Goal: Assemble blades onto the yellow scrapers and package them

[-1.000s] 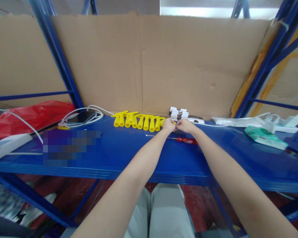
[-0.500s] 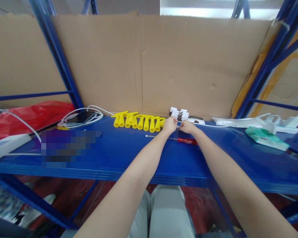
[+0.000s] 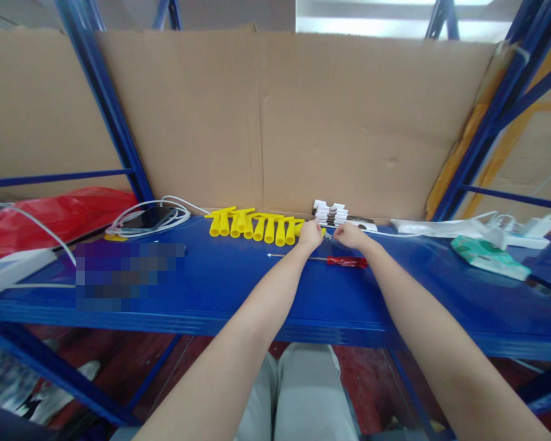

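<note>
1. Left hand [image 3: 311,236]: back of the hand towards the camera, fingers curled, set at the right end of the yellow row; a bit of yellow shows at the fingertips, but whether it is gripped cannot be told
2. Right hand [image 3: 348,235]: fingers bent inward, facing the left hand across a narrow gap; contents hidden, so a grasp cannot be confirmed
3. Small bits [image 3: 328,235], greyish, lie between the two hands on the blue shelf [image 3: 229,282]; too small to identify
4. Yellow pieces [image 3: 269,233]: row left of the left hand, close to the cardboard sheet [image 3: 340,128]; round wider ends towards the person, flat crosspieces at the back
5. White pieces [image 3: 331,214]: stacked just beyond the hands, near the foot of the cardboard, notched along the middle
6. Screwdriver [image 3: 346,262]: lying flat in front of the hands, red handle to the right, tip to the left, shaft partly covered by the left forearm; neither hand on it
7. Far left: red bag [image 3: 64,214], then a coil of white cable around a dark phone [image 3: 149,218]
8. Far right: green packet [image 3: 489,258], near a white power strip [image 3: 528,241]
</note>
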Motion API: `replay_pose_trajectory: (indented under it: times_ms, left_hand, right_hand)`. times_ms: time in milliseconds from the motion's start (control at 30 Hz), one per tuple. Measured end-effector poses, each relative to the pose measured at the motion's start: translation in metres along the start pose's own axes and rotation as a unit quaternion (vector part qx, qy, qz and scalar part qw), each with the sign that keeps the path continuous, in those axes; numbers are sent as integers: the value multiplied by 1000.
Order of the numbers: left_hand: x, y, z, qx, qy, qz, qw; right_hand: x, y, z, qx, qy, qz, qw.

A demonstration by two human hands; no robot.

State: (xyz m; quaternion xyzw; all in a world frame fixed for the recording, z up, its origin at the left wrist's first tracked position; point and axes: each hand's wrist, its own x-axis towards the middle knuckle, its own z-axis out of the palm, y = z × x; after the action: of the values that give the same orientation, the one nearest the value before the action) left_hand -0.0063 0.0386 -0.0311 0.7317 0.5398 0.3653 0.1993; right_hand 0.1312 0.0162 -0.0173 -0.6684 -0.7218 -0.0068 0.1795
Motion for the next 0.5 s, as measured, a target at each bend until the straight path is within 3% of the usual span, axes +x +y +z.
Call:
replay_pose_trajectory:
  times_ms: [167, 333, 500]
  left_hand:
    - [-4, 3, -4, 15, 15, -2, 1000]
    - [-7, 4, -7, 28, 12, 7, 1000]
    - [-6, 4, -4, 18, -9, -1, 1000]
  right_hand:
    - [1, 0, 1, -15, -16, -54, 998]
    - [-7, -19, -5, -109, -43, -39, 992]
    - [-15, -34, -10, -138, -79, -32, 987]
